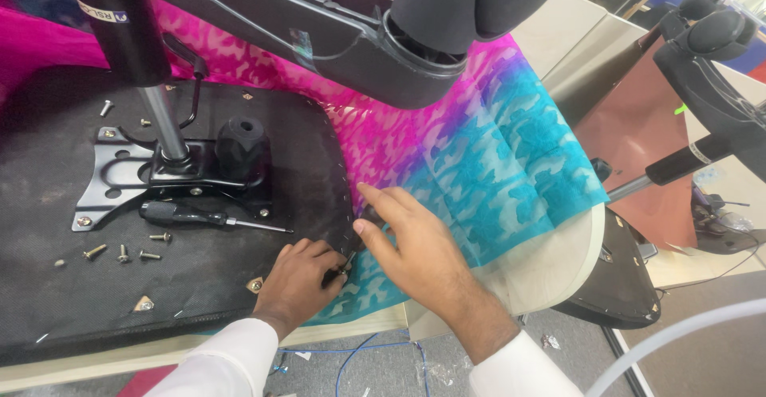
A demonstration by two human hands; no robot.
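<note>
Worktop: a pale cream worktop [550, 265] with a rounded edge carries everything; bare board shows only at its right and near edges.
Cloth: a pink-and-turquoise patterned fabric sheet [495, 158] is spread over the worktop, pink at the far side, turquoise toward the right.
Seat: an upturned chair seat with a black fabric underside [199, 285] lies on the cloth; its curved right edge, lined with small staples, runs just beside both hands.
Armrest: a black plastic chair armrest with a grey padded top [383, 38] juts across the top of the view, above the seat.
Mechanism: a black metal mounting plate [128, 177] sits on the seat underside, with a shiny gas-lift column [163, 122] rising from it and a black round knob [242, 146] beside it.
Right hand: the right hand [415, 249] has its grip closed around a small dark handle at the seat edge, forefinger stretched out along the top.
Left hand: the left hand [299, 273] rests on the seat edge, grip pinched on a small metal part touching the tool's tip; what it is cannot be told.
Screwdriver: a black-handled screwdriver [203, 217] lies loose on the seat, just below the plate.
Screws: several small brass-coloured screws [124, 252] are scattered left of the hands.
</note>
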